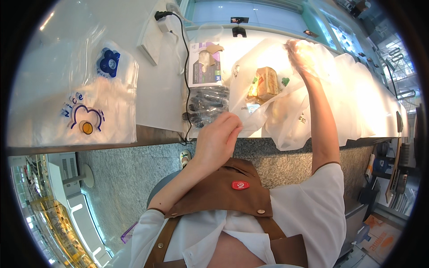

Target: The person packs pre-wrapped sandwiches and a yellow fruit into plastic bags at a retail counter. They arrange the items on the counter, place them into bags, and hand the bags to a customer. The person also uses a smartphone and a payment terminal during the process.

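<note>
A translucent white plastic carrier bag [249,72] lies spread on the lit counter in front of me. My left hand [218,139] pinches the bag's near left edge between thumb and fingers. At the far right my right hand [298,55], in a clear disposable glove, is closed on the bag's film and pulls it up. Between the hands a wrapped sandwich [268,82] shows inside the bag's mouth, cut face turned up. Another pale item [280,109] shows blurred through the film beside it; its kind is unclear.
Left of the bag are a disposable-glove box [205,65] and wrapped black plastic forks [209,102]. A black power cable [186,67] runs to the counter edge. Printed clear bags [100,97] lie far left; more white bags [348,100] lie right. Behind stands a glass display case [268,15].
</note>
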Demonstrator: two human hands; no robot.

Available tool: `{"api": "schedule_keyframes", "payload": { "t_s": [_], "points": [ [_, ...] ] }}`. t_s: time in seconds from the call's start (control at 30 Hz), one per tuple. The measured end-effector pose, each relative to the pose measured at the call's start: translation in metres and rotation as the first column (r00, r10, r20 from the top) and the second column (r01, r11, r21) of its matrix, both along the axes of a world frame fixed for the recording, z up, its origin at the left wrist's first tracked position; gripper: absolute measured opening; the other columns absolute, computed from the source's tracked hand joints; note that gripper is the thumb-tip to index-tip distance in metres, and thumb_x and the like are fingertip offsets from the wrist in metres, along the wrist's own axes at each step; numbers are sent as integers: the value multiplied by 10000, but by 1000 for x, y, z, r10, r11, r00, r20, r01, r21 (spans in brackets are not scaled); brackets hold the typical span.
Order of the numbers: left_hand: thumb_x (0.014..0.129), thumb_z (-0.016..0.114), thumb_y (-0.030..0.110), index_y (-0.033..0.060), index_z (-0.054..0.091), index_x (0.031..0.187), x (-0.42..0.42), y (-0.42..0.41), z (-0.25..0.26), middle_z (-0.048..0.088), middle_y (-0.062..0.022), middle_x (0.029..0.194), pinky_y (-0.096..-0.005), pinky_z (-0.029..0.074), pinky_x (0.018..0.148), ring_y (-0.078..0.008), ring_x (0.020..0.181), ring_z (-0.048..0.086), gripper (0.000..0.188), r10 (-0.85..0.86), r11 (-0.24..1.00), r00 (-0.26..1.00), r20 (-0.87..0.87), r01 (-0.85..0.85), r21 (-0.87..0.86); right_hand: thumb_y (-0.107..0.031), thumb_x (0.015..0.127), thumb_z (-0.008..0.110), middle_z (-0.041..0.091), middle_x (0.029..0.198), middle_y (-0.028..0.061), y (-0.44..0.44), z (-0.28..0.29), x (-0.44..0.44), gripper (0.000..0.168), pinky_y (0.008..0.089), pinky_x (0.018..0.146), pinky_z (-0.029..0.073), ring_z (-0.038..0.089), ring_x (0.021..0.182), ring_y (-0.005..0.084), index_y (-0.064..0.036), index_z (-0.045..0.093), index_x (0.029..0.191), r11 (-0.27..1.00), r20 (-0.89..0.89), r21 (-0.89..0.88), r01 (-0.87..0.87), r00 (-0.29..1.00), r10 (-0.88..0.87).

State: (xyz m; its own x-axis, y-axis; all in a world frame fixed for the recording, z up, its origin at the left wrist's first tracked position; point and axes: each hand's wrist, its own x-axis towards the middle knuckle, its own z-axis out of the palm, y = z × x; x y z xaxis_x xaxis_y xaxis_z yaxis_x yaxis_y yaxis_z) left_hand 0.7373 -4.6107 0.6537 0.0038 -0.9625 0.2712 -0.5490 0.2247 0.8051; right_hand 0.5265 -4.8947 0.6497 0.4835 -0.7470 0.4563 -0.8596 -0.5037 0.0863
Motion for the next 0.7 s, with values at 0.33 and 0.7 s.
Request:
{"api": "schedule_keyframes", "payload": {
  "t_s": [0.33,0.7],
  "points": [
    [797,626,-20,8,560,946,4,29,49,576,-148,948,-425,490,717,-369,867,583,165,-170,952,974,-148,124,-279,-228,957,507,687,1010,94,-30,13,-76,307,320,761,503,632,824,218,-39,636,1161,963,547,235,-135,837,-16],
    [938,547,36,-48,586,933,180,166,118,588,-155,920,-384,468,761,-319,872,578,93,-473,836,796,-377,270,-478,-194,947,531,601,851,103,218,202,4,211,359,706,449,552,769,216,-10,631,925,891,334,433,-139,942,-16]
  ]
}}
